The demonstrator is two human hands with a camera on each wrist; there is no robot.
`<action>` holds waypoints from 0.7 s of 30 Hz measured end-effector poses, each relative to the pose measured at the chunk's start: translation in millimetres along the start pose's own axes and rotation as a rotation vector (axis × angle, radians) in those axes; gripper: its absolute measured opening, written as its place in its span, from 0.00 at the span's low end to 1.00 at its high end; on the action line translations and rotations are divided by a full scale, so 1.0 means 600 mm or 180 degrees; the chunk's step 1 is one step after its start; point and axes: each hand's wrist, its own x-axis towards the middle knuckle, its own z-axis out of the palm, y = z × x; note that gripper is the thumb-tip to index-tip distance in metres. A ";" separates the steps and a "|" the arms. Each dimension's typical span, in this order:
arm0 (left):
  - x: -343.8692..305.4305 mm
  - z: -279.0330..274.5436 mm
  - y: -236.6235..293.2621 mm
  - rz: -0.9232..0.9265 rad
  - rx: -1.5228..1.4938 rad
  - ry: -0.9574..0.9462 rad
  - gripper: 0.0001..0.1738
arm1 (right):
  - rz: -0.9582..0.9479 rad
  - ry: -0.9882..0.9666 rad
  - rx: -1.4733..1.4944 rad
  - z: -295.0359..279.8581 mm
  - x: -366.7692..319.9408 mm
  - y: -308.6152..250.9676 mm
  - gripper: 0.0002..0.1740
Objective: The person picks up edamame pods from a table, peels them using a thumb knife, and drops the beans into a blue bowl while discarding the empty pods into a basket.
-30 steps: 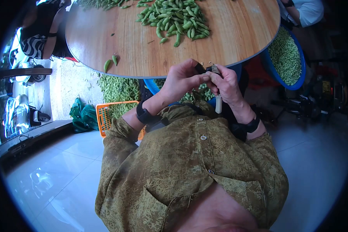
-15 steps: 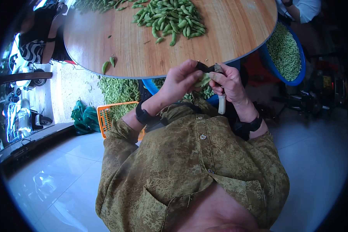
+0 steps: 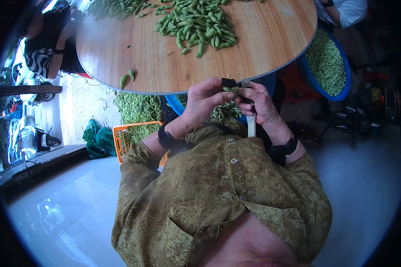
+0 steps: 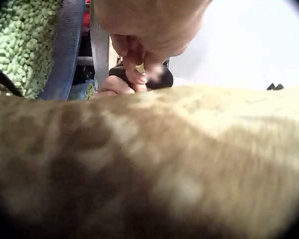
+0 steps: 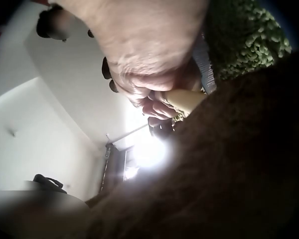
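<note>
At the near edge of the table, my left hand (image 3: 201, 100) pinches a green soybean pod (image 3: 230, 90) between thumb and index finger. A black cover wraps that index fingertip. My right hand (image 3: 262, 102) meets it at the pod's other end, thumb and finger close against the pod. Its curled lower fingers grip a pale cream handle (image 3: 251, 127) that points down toward my shirt; I cannot tell what tool it belongs to. The same handle (image 5: 187, 99) shows under the palm in the right wrist view. In the left wrist view, my sleeve covers most of the scene.
Pods (image 3: 198, 26) lie heaped on the round wooden table (image 3: 263, 49). Shelled beans fill a blue basin (image 3: 348, 73) at right; another blue basin (image 3: 173, 103) sits below my hands. An orange basket (image 3: 120, 138) and green bag (image 3: 100, 142) stand at left. Other people sit across.
The hands were close together, then drew slightly apart with a flat green pod between them. Now the pod sits in the left fingertips, and the cream handle stands more upright under the right hand.
</note>
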 end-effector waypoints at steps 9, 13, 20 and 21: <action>0.011 -0.017 0.044 -0.0470 -0.0238 0.0073 0.09 | -0.0464 0.0179 -0.1013 0.018 -0.004 -0.006 0.17; 0.009 -0.020 0.038 -0.0911 0.0176 0.0217 0.07 | -0.0804 -0.0089 -0.1522 0.029 -0.016 -0.013 0.23; 0.004 -0.018 0.029 -0.1000 0.0030 0.0194 0.07 | -0.0640 -0.0271 -0.1827 0.041 -0.022 -0.001 0.20; 0.004 -0.019 0.027 -0.1003 0.0023 0.0197 0.07 | -0.0604 -0.0304 -0.1792 0.038 -0.020 0.001 0.21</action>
